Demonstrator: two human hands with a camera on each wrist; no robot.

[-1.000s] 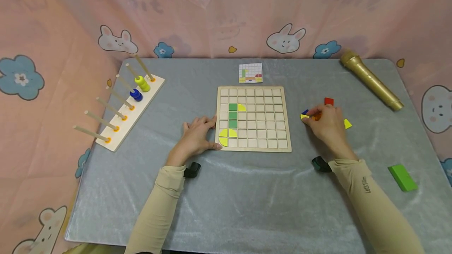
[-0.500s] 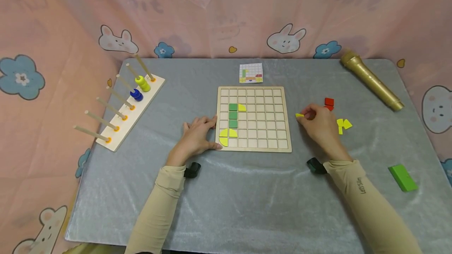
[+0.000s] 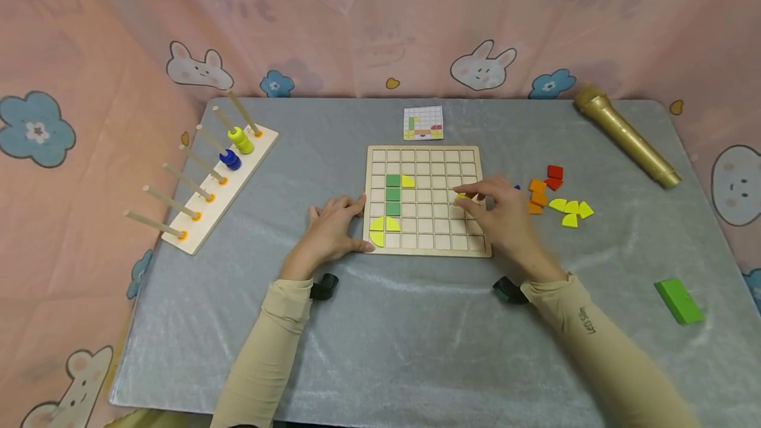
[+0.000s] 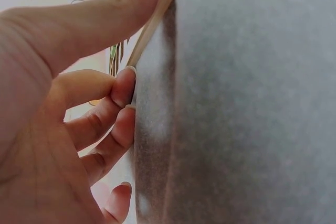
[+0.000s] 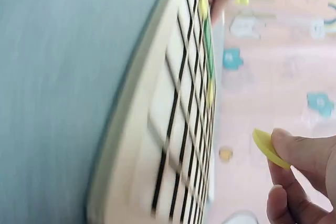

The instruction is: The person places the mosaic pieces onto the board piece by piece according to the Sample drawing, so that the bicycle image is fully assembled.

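I have the right hand (image 3: 502,213) pinching a yellow piece (image 5: 266,146) between thumb and fingertips, over the right part of the grid board (image 3: 425,209); the grip takes only its margin, probably to leave its face free. The piece juts leftward past the fingertips, its long axis slanting across my right wrist view. Well to that hand's left, the left hand (image 3: 329,226) rests spread, thumb at the board's near corner, fingertips at its left edge, presumably bracing it. Right of the pinching hand lie orange pieces (image 3: 538,198), seemingly within easy reach.
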